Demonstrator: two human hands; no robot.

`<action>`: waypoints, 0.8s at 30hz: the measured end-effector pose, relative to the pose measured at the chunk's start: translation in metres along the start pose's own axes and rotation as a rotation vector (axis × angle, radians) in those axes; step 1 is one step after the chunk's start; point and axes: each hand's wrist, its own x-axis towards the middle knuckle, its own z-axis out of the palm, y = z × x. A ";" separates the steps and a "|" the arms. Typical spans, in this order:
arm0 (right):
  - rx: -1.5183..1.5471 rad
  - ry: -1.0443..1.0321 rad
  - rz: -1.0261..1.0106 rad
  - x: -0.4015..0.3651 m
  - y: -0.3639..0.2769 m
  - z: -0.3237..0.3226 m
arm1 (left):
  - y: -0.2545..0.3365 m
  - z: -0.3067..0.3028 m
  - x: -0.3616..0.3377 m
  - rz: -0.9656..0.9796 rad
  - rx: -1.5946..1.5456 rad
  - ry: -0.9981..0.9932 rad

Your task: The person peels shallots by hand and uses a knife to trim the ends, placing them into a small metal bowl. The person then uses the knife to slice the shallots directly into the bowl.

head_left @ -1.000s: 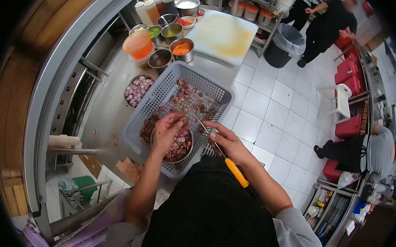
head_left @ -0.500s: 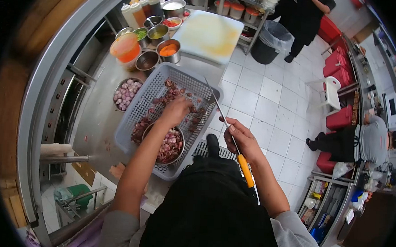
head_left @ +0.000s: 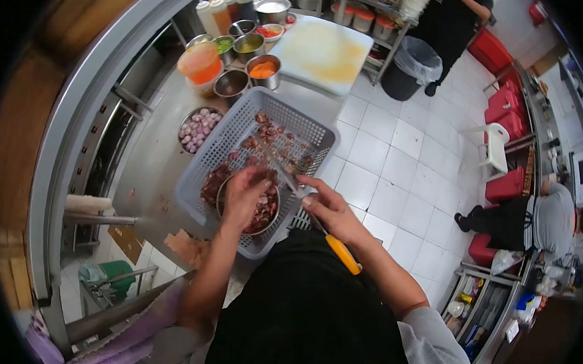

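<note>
We wear a black apron [head_left: 311,315] filling the view at six o'clock, with a grey short right sleeve [head_left: 437,351] showing at five o'clock and a grey left sleeve [head_left: 176,350] at seven o'clock, our forearms bare down to the left hand [head_left: 243,196] and right hand [head_left: 329,212].

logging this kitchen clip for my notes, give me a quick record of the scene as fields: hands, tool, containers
left hand: curled over the metal bowl, fingers at the reddish pieces; grip on one cannot be told
right hand: closed on the knife, orange handle toward the body, blade pointing into the grey basket
metal bowl: inside the grey basket, at its near end
grey basket: on the steel counter, reddish scraps scattered in it
beside basket: pale bulbs in a bowl
far end: white cutting board
</note>
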 end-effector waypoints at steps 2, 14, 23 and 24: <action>-0.034 -0.072 -0.048 0.009 0.003 0.021 | -0.003 0.000 -0.030 -0.034 -0.162 0.068; 0.055 -0.385 0.023 0.021 0.003 0.056 | -0.017 -0.011 -0.098 0.161 -0.577 0.143; -0.042 -0.348 -0.091 0.020 0.009 0.057 | 0.003 0.004 -0.098 0.153 -0.578 0.136; -0.050 -0.374 -0.012 0.019 0.005 0.057 | 0.004 0.004 -0.100 0.151 -0.579 0.137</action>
